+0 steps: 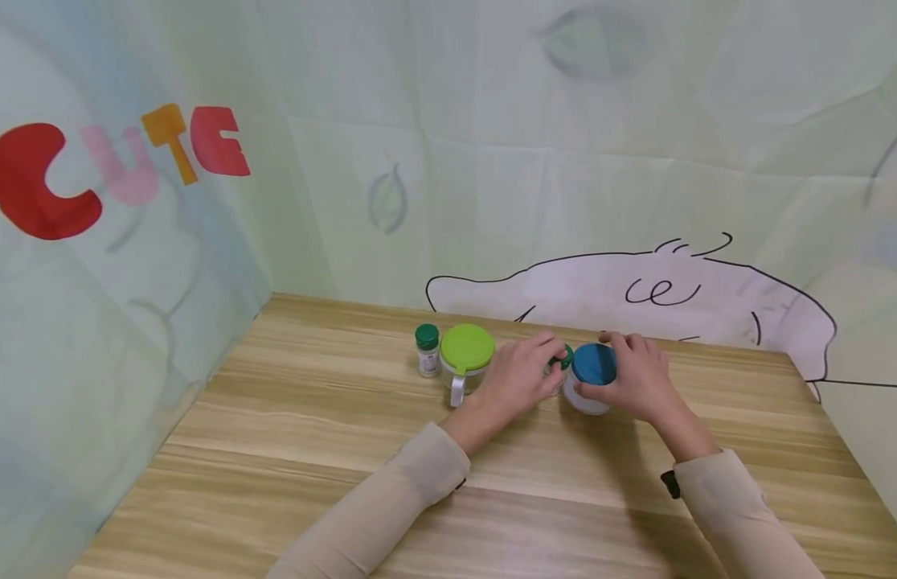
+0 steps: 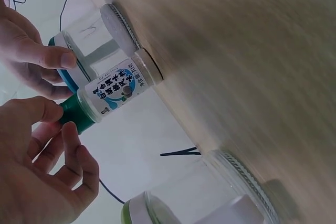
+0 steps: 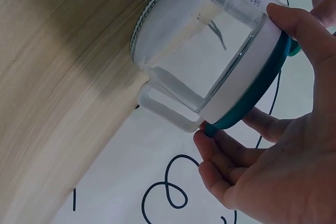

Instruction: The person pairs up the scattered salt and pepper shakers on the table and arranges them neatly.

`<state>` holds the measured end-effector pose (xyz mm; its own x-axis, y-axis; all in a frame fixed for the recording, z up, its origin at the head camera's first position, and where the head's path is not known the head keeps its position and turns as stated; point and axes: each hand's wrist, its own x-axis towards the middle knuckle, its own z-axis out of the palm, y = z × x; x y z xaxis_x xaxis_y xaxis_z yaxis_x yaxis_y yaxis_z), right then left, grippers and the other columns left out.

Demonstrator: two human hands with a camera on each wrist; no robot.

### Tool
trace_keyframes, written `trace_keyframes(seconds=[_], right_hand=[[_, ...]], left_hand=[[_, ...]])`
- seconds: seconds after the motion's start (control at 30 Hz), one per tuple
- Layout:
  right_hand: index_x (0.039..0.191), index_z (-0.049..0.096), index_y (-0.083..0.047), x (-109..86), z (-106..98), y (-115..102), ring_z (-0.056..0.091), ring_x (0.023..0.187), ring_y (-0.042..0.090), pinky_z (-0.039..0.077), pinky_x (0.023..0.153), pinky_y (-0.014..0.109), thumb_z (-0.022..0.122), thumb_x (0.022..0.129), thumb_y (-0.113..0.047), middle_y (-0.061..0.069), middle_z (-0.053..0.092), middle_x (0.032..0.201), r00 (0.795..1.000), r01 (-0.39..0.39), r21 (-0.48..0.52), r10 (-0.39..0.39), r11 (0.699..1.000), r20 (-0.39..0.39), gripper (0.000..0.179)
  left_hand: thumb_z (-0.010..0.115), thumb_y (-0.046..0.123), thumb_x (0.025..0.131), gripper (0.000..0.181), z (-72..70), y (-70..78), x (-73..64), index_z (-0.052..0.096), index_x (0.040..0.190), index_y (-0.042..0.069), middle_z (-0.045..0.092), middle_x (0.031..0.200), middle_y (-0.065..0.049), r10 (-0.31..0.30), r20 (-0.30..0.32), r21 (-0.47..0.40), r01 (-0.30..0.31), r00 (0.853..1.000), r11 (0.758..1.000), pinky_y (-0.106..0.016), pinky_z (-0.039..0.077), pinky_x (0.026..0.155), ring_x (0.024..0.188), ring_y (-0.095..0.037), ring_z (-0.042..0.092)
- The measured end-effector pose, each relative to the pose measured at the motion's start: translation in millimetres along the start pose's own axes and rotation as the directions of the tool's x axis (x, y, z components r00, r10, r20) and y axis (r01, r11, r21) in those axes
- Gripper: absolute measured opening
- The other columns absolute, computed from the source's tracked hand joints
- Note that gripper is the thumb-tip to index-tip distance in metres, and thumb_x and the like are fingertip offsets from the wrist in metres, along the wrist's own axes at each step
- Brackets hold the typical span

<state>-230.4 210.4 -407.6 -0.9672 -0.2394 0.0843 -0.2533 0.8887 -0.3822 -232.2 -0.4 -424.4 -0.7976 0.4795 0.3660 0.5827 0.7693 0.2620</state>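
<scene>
My left hand pinches the green cap of a small spice bottle between thumb and fingers. The bottle is clear, has a white printed label and stands upright on the table. Right beside it is a clear jar with a white collar, a blue lid and a side handle. My right hand grips this jar by the lid, thumb on the near side and fingers over by the handle. In the head view, my left hand hides most of the spice bottle.
To the left stand a jar with a lime-green lid and white handle, and another green-capped spice bottle. The wooden table meets a printed cloth backdrop at its back and left edges.
</scene>
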Motion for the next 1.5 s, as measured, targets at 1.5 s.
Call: trace_keyframes(seconds=[1.5], right_hand=[[0.127,0.067,0.004,-5.7,-24.2,9.7,0.062,0.12,0.048,0.056,0.098,0.063,0.085,0.091,-0.025,0.029,0.064,0.134,0.966,0.239,0.015,-0.239,0.971,0.094,0.05]], left_hand=[[0.07,0.026,0.101,0.009,-0.3,0.7,0.0,0.073,0.109,0.025,0.071,0.117,0.01,-0.012,-0.023,0.069,0.014,1.0,0.998,-0.034,0.045,0.087,0.104,-0.016,0.056]])
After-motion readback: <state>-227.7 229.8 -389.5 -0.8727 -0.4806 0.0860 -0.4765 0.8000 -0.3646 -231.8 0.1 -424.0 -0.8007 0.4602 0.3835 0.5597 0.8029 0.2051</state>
